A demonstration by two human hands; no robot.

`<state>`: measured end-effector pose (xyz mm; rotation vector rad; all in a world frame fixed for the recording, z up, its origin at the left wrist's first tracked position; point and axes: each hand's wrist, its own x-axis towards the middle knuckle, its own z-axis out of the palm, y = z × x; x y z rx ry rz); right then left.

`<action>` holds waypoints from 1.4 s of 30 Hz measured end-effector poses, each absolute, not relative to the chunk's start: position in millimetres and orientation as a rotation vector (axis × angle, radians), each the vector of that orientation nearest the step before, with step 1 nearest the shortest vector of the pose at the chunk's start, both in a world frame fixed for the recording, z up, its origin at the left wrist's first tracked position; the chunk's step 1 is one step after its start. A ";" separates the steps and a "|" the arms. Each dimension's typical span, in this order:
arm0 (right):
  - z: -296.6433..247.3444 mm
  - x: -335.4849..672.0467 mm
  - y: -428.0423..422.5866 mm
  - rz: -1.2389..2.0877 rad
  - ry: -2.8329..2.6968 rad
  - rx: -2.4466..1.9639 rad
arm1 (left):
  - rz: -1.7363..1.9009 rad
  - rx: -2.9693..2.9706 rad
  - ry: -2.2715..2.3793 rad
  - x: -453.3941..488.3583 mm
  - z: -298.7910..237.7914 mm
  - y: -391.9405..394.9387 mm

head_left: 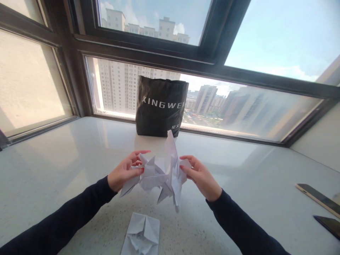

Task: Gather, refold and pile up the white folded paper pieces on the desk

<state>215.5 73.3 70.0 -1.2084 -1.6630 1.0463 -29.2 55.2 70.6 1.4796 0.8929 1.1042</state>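
Observation:
Between my two hands is a white folded-paper origami figure [156, 177] with many pointed flaps, one tall point rising toward the black bag. My left hand [126, 170] pinches its left side, thumb in front and fingers behind. On the right side, my right hand [199, 173] grips a flap between thumb and fingers. The figure appears held a little above the pale speckled surface [92, 212]. Nearer to me, a flat folded white paper piece [143, 235] lies on that surface, its lower end cut off by the frame edge.
A black bag [160, 109] with white lettering stands upright at the back against the window. Two dark flat objects, one a phone-like slab [318, 199] and one a darker slab [329, 225], lie at the right edge. Brown window frames [159, 46] bound the far side.

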 end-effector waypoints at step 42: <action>54.3 239.2 78.4 0.576 -2.233 -1.601 | 0.212 2.413 1.279 -48.9 39.5 42.3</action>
